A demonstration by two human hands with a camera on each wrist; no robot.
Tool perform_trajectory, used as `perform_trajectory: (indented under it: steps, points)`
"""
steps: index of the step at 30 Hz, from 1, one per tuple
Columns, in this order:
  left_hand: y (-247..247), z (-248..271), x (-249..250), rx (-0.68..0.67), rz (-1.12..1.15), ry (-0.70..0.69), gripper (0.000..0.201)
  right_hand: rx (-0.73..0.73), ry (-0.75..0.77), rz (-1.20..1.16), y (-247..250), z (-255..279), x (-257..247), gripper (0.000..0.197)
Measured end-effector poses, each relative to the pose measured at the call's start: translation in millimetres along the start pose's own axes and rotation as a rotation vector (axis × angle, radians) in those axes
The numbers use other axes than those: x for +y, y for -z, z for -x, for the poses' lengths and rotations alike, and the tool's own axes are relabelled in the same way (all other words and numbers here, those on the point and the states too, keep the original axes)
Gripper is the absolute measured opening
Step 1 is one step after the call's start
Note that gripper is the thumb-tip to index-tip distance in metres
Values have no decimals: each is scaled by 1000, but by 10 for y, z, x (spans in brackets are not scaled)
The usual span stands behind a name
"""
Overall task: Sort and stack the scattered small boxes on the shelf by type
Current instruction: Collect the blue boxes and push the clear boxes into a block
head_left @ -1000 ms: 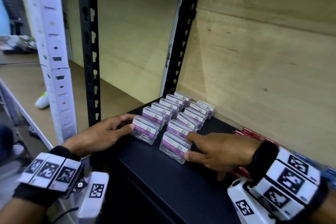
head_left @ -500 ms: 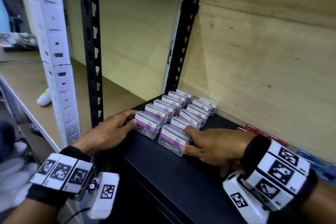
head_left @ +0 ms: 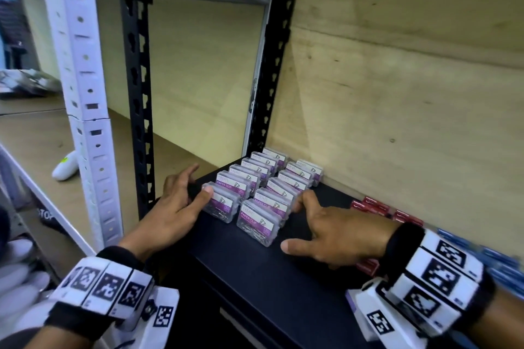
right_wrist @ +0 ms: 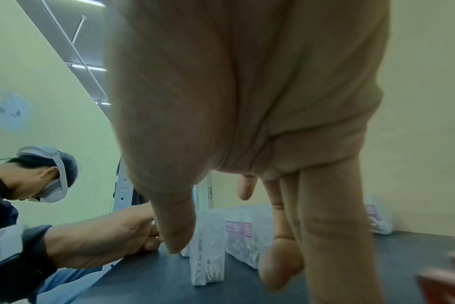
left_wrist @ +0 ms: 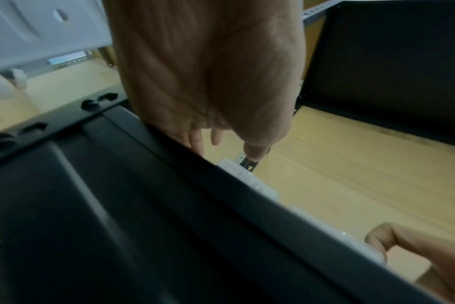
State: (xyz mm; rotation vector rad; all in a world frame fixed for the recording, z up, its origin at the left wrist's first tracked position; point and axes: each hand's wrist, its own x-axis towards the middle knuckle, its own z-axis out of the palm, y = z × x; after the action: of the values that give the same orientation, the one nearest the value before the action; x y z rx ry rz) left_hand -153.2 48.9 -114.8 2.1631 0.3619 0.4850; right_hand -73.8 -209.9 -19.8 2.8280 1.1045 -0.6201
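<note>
From the head view, two rows of clear paper clip boxes [head_left: 256, 188] stand upright on the black shelf [head_left: 255, 269], running back toward the plywood wall [head_left: 397, 93]. The left hand [head_left: 173, 207] lies at the left end of the rows, its thumb touching the front box of the left row [head_left: 222, 204], its fingers spread beside that row and closed on nothing. The right hand [head_left: 340, 232] rests on the shelf just right of the front box of the right row [head_left: 259, 224], fingers loose and apart, forefinger by the row's side, gripping nothing. Red boxes [head_left: 374, 205] sit along the wall behind that hand, and blue boxes [head_left: 499, 261] lie farther right, blurred. A white object [head_left: 65, 168] rests on the neighbouring wooden shelf, past the black post [head_left: 139, 93] and the white post [head_left: 82, 93].

The left wrist view sits below the shelf's edge [left_wrist: 221, 205], which hides nearly everything; only white box tops [left_wrist: 247, 179] peek over it, with the left fingertips [left_wrist: 255, 152] above them.

The right wrist view alone looks along the shelf top: the boxes [right_wrist: 208, 246] appear side on, clips inside, the right thumb [right_wrist: 174, 226] seemingly just short of the nearest one. A person wearing a headset [right_wrist: 52, 174] bends in at left.
</note>
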Motion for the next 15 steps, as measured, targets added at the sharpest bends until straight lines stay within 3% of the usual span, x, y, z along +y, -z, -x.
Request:
perform_trajectory:
  steps: [3,8,12,15]
  points:
    - [-22,180,74,45,-77,-69,74,37,25,-37,-39,45,102,56]
    - [-81,457,471,-24,-260,-282,58,52,39,-77,-69,155,305,52]
    - [-250,565,890,-196,-357,-474,34,89,28,-74,-67,367,536,36]
    - [-483,604,1134,-366,-427,-561,31,149,5,-105,-78,557,719,28]
